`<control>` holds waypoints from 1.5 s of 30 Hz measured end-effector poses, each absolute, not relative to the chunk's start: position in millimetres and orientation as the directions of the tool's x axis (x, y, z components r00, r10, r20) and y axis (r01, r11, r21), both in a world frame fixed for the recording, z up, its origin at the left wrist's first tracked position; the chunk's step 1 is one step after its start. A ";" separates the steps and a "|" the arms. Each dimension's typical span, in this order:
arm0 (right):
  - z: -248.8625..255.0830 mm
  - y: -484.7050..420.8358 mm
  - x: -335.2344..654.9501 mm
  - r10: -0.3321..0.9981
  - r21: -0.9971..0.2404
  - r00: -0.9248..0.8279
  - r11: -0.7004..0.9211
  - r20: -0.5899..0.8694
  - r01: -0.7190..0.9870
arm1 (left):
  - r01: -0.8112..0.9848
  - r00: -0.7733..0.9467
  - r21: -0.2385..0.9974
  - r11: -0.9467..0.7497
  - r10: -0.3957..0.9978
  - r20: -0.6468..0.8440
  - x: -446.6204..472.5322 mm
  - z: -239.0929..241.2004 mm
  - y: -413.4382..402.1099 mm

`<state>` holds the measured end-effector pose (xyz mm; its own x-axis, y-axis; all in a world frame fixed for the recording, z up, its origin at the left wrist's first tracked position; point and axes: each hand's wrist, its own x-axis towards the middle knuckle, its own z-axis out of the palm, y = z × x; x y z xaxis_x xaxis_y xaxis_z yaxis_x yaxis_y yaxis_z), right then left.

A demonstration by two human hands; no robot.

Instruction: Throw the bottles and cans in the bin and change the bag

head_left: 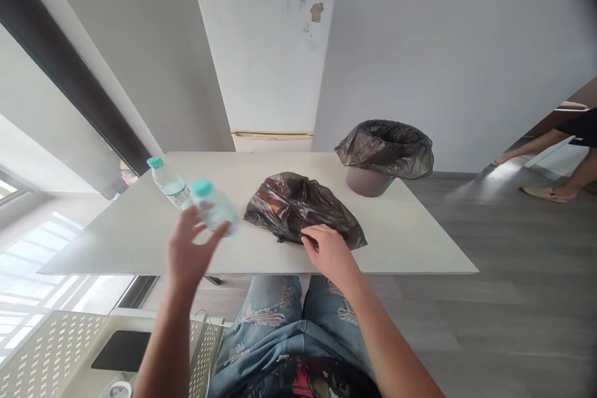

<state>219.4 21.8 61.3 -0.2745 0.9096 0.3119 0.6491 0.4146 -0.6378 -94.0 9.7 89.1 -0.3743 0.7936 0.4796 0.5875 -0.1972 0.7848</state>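
Left hand (pixel 189 255) open, fingers spread, just touching near bottle (pixel 213 206) left of dark bag (pixel 303 208); right hand (pixel 329 252) pinching bag's near edge; both bottles out of bag, second bottle (pixel 170 183) farther left

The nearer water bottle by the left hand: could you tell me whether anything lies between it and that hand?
Nothing visible does. The left hand is spread open right at the nearer water bottle, fingers alongside it. The second bottle stands behind, and the black bag lies to the right.
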 end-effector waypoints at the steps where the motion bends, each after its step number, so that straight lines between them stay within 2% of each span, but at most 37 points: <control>1: 54.3 30.0 218.6 0.921 -0.570 -0.302 0.390 0.247 0.723 | 0.600 -0.486 0.786 -0.145 0.714 0.503 -114.3 89.6 13.6; 3: 45.5 46.3 217.7 0.939 -0.480 -0.276 0.342 0.205 0.808 | 0.606 -0.631 0.794 -0.050 0.577 0.519 -151.3 87.9 21.2; 5: 45.3 60.5 218.1 0.935 -0.450 -0.223 0.330 0.274 0.830 | 0.609 -0.690 0.793 0.022 0.507 0.516 -180.7 82.1 28.7; 9: 61.7 76.9 222.2 0.842 -0.415 -0.209 0.443 0.498 0.795 | 0.612 -0.722 0.781 0.126 0.493 0.486 -213.1 62.7 44.3; 11: 68.0 79.5 223.7 0.806 -0.401 -0.182 0.459 0.564 0.793 | 0.610 -0.722 0.780 0.142 0.506 0.472 -218.3 53.9 50.1; 13: 68.2 81.4 223.5 0.840 -0.409 -0.193 0.432 0.507 0.804 | 0.611 -0.711 0.781 0.131 0.524 0.468 -219.7 47.7 52.6; 16: 59.4 89.7 219.7 0.926 -0.395 -0.240 0.344 0.291 0.852 | 0.616 -0.699 0.774 0.148 0.554 0.451 -221.3 42.2 51.4; 18: 52.7 100.7 215.3 0.931 -0.345 -0.257 0.337 0.258 0.876 | 0.627 -0.698 0.758 0.180 0.561 0.445 -224.4 39.8 50.4; 21: 47.6 120.8 207.5 0.856 -0.238 -0.420 0.494 0.302 0.836 | 0.635 -0.715 0.740 0.220 0.530 0.456 -231.3 37.5 52.0; 25: 47.3 140.5 197.2 0.706 -0.143 -0.653 0.702 0.275 0.698 | 0.616 -0.718 0.760 0.207 0.544 0.434 -234.2 38.6 54.7; 27: 46.8 146.1 192.9 0.666 -0.154 -0.696 0.743 0.269 0.651 | 0.628 -0.713 0.753 0.198 0.535 0.453 -228.9 41.4 52.6; 29: 45.2 149.9 189.9 0.648 -0.188 -0.720 0.761 0.248 0.621 | 0.657 -0.723 0.729 0.192 0.434 0.538 -218.3 45.6 48.4; 31: 43.1 151.7 188.8 0.676 -0.236 -0.708 0.736 0.206 0.634 | 0.694 -0.711 0.699 0.170 0.315 0.629 -202.4 51.0 43.4; 33: 42.0 151.1 190.2 0.726 -0.283 -0.666 0.683 0.169 0.673 | 0.726 -0.680 0.677 0.123 0.283 0.677 -181.1 57.5 39.5; 36: 44.7 143.6 196.9 0.785 -0.384 -0.611 0.598 0.103 0.703 | 0.761 -0.607 0.649 0.000 0.353 0.712 -140.0 67.6 35.4; 39: 52.1 129.1 207.2 0.834 -0.536 -0.549 0.489 0.058 0.688 | 0.738 -0.495 0.661 -0.136 0.557 0.667 -93.9 74.4 30.9; 40: 54.8 123.3 210.7 0.851 -0.586 -0.518 0.465 0.088 0.664 | 0.693 -0.444 0.703 -0.160 0.674 0.591 -78.7 75.3 29.4; 42: 59.0 111.7 216.9 0.880 -0.676 -0.427 0.444 0.206 0.588 | 0.537 -0.261 0.829 -0.158 0.903 0.341 -49.1 74.5 28.1; 44: 61.1 100.5 221.1 0.899 -0.759 -0.327 0.426 0.292 0.492 | 0.346 0.004 0.931 -0.118 0.992 0.124 -20.8 70.5 30.3; 45: 61.2 95.0 222.2 0.904 -0.799 -0.300 0.414 0.304 0.437 | 0.273 0.098 0.955 -0.116 0.991 0.093 -7.3 67.6 32.8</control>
